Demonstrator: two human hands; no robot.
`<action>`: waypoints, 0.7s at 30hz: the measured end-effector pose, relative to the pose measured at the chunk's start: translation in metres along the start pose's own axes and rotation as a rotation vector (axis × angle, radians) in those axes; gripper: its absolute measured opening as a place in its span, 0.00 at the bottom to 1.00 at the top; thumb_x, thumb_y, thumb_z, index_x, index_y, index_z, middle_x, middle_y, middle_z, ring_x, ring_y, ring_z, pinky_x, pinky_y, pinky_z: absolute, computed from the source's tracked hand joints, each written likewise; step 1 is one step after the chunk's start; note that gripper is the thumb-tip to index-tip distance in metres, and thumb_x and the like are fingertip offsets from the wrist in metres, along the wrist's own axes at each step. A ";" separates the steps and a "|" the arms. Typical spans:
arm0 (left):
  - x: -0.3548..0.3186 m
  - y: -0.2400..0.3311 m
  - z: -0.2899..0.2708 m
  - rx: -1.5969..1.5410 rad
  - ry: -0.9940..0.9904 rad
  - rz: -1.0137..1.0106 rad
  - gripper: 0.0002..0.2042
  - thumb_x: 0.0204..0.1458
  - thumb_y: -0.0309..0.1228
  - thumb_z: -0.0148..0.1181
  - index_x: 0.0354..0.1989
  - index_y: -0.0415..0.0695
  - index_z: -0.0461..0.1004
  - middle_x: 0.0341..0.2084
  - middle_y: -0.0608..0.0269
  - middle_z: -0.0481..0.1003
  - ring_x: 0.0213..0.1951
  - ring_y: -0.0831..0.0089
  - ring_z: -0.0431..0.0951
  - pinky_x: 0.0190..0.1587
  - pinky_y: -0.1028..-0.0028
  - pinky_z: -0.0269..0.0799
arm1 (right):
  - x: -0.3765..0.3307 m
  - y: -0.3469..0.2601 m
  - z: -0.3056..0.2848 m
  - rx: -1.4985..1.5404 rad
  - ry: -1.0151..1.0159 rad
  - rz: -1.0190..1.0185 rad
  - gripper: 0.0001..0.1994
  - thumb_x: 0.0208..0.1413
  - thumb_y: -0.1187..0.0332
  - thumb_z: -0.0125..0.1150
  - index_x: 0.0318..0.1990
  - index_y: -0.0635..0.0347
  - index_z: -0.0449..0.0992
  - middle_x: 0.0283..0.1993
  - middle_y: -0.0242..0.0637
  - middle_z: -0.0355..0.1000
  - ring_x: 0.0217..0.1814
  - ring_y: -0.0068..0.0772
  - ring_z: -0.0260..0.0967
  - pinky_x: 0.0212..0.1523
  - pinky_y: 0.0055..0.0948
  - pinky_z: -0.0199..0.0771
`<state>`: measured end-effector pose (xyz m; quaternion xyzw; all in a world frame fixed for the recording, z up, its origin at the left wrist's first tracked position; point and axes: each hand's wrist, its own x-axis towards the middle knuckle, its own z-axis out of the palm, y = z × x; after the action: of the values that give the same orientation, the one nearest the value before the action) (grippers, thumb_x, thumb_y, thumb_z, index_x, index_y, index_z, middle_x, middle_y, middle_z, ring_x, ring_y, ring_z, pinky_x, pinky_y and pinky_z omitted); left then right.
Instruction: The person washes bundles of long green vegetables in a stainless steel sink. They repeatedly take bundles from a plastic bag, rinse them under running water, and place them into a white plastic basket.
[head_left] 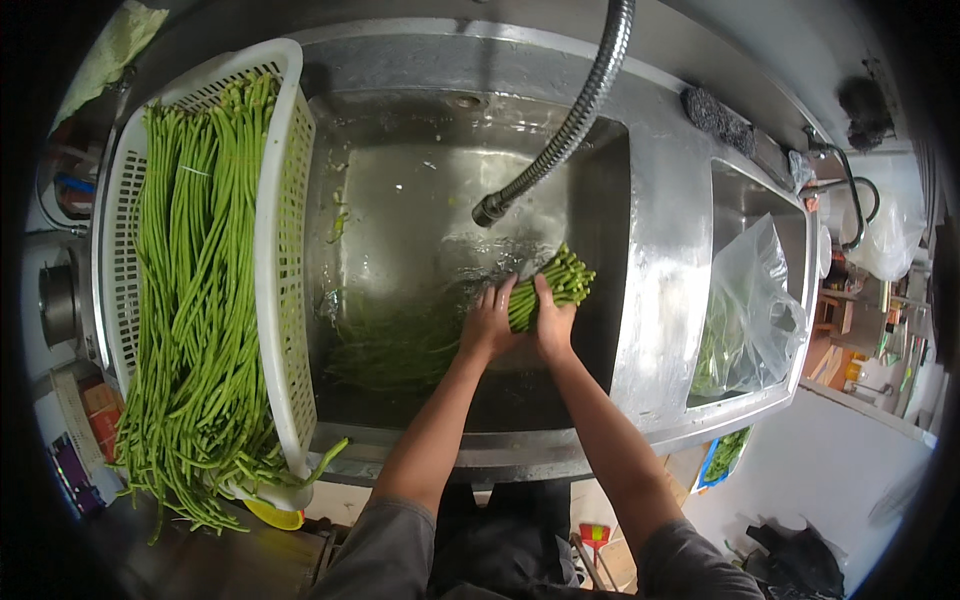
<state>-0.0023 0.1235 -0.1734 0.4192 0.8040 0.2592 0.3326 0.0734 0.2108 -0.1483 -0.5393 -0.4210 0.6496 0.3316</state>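
Observation:
A bundle of long green beans (566, 279) is gripped between both my hands over the water-filled steel sink (400, 190). My left hand (490, 325) wraps the bundle's left side, fingers curled over it. My right hand (552, 325) holds it from the right, thumb on top. The cut ends stick up past my fingers, while the long tails trail left under the water and look blurred. Left of the sink, a white slotted plastic basket (270, 250) holds many more long beans (195, 270), some hanging over its near end.
A flexible metal faucet hose (565, 140) hangs over the sink, its nozzle just above the bundle. On the right, a smaller basin holds a clear plastic bag (750, 310) with greens. Dark scouring pads (718, 118) lie on the back ledge.

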 end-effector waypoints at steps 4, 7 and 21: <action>-0.004 -0.003 -0.006 -0.089 -0.049 -0.027 0.46 0.31 0.48 0.71 0.62 0.51 0.55 0.55 0.52 0.65 0.54 0.51 0.66 0.53 0.56 0.65 | 0.012 -0.008 -0.010 -0.052 0.041 -0.037 0.21 0.54 0.68 0.61 0.52 0.68 0.64 0.48 0.36 0.67 0.47 0.27 0.65 0.48 0.27 0.66; -0.010 -0.014 -0.016 0.028 0.066 0.053 0.44 0.31 0.48 0.73 0.60 0.48 0.60 0.52 0.52 0.68 0.53 0.52 0.68 0.52 0.58 0.67 | 0.019 -0.041 0.000 0.063 0.119 -0.079 0.21 0.54 0.66 0.61 0.52 0.68 0.65 0.48 0.35 0.67 0.49 0.27 0.63 0.51 0.28 0.63; -0.013 -0.001 -0.023 -0.102 0.422 0.212 0.38 0.43 0.43 0.67 0.59 0.37 0.57 0.50 0.41 0.67 0.50 0.50 0.70 0.52 0.60 0.65 | 0.025 -0.029 0.007 0.137 0.000 0.113 0.25 0.56 0.63 0.60 0.56 0.67 0.62 0.54 0.37 0.64 0.55 0.30 0.61 0.55 0.30 0.60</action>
<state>-0.0143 0.1092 -0.1550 0.4205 0.7931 0.4148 0.1488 0.0605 0.2442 -0.1320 -0.5381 -0.3445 0.6945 0.3307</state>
